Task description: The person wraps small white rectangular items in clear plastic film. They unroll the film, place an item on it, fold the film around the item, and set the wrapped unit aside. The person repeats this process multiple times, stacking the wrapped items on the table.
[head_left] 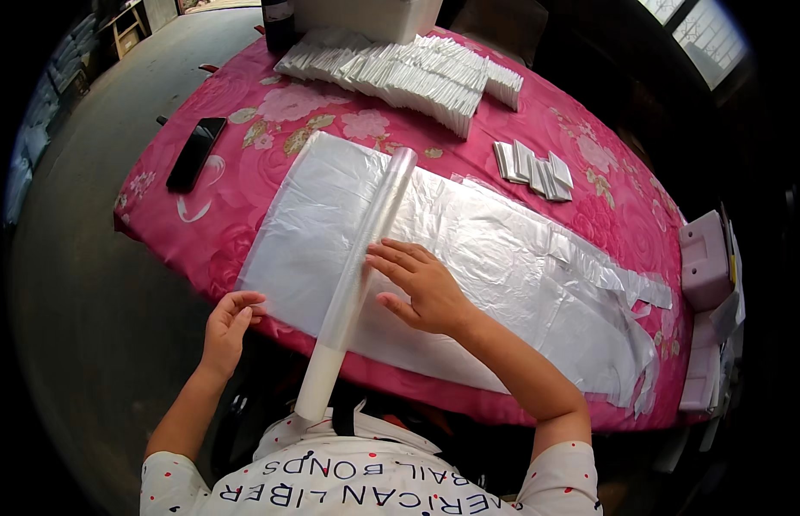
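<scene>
A long white tube (357,284) wrapped in clear film lies across a stack of flat translucent plastic bags (503,258) on a table with a pink flowered cloth (245,103). My right hand (421,284) rests flat on the bags, fingers spread, fingertips touching the tube's right side. My left hand (228,325) is at the near-left corner of the stack, fingers pinching its edge. The tube's near end sticks out past the table edge toward my body.
A black phone (195,153) lies at the table's left. Rows of folded white packets (400,73) sit at the far side, a few more packets (533,169) to the right. Pink and white boxes (705,258) stand at the right edge. Grey floor lies to the left.
</scene>
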Available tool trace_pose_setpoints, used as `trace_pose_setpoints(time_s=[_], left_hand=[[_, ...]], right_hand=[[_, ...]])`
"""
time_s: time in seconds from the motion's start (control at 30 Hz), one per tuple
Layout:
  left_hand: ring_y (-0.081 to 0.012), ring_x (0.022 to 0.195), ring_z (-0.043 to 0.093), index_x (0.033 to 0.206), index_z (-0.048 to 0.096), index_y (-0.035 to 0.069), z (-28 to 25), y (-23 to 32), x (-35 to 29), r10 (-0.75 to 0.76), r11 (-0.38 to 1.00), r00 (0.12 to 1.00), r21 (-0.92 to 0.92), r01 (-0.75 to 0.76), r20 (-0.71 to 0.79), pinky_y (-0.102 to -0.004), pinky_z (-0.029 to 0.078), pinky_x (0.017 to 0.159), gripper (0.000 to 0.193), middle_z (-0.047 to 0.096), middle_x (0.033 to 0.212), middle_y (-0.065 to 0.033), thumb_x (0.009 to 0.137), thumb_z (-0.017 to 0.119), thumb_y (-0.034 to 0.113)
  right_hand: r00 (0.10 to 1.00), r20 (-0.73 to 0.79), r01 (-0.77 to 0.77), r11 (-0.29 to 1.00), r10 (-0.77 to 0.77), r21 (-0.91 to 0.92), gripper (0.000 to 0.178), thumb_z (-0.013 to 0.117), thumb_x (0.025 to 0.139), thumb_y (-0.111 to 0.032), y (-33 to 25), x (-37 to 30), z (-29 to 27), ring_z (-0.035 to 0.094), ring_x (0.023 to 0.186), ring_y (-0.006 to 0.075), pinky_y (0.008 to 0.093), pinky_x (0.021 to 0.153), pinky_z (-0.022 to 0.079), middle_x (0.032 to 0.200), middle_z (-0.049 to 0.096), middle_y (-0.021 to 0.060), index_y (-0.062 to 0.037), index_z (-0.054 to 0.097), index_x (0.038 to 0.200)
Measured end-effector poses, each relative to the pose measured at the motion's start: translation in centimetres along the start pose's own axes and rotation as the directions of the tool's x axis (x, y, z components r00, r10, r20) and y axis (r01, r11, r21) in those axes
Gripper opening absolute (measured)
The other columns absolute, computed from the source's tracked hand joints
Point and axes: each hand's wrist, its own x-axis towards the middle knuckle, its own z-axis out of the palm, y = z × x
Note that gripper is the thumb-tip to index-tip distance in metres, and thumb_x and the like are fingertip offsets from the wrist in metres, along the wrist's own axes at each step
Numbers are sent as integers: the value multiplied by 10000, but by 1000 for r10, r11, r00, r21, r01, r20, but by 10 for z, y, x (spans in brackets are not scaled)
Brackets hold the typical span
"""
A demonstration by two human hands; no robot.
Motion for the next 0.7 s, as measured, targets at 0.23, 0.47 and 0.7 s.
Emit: trace_pose_setpoints(time_s=[0.23,0.47,0.7], left_hand=[[-121,951,552,1129,513,-18,6,9,-30,52,998,998,42,-51,-36,-261,439,825,245,572,1077,-70,900,443,33],[-333,934,552,1278,369,-5,12,27,-36,185,448,979,894,-6,-86,-397,441,835,739,559,1040,-182,659,735,163],[-101,704,556,1268,385,-8,1,23,-37,-356,932,921,-13,362,157,-247,491,623,644,548,911,-57,700,673,92]], right_hand=[[981,152,147,972,-120,-181,508,494,858,-411,-4,98,58,304,1308,278,441,1074,206,1318,460,112,-47,527,1210],[939,-300,-178,984,167,-8,496,560,762,-241,-36,168,126,305,1300,304,438,1085,175,1289,466,169,0,516,1193],[526,-527,-242,712,667,659,726,575,719,-206,-46,158,139,361,1254,331,392,1049,280,1285,366,309,97,275,1306]])
